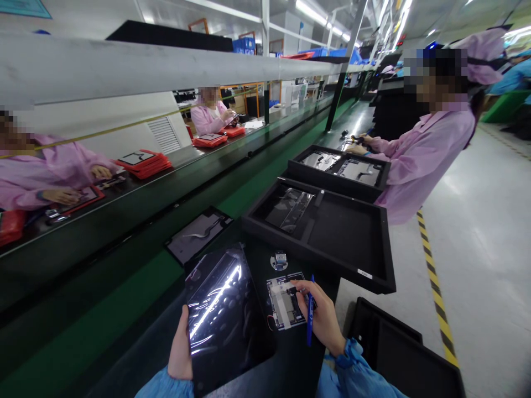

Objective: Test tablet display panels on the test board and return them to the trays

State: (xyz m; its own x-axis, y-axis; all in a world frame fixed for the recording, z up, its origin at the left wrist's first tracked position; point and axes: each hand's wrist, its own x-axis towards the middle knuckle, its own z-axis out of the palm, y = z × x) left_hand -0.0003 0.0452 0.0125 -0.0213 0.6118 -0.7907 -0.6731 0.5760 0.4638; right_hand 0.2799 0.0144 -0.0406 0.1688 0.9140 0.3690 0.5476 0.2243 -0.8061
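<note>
My left hand (180, 348) grips the near left edge of a glossy black tablet panel (226, 312) that lies tilted on the black work surface. My right hand (321, 315) holds a blue pen (309, 309) upright between the fingers, while the fingertips touch a small circuit board (284, 301) with white and metal parts just right of the panel. A small round metal part (279, 260) sits just beyond the board.
A large black foam tray (332, 232) with a bagged panel lies ahead, a second tray (340, 166) behind it. Another black tray (406, 354) is at my right. A person in pink works at the far right; others sit across the green conveyor (136, 276).
</note>
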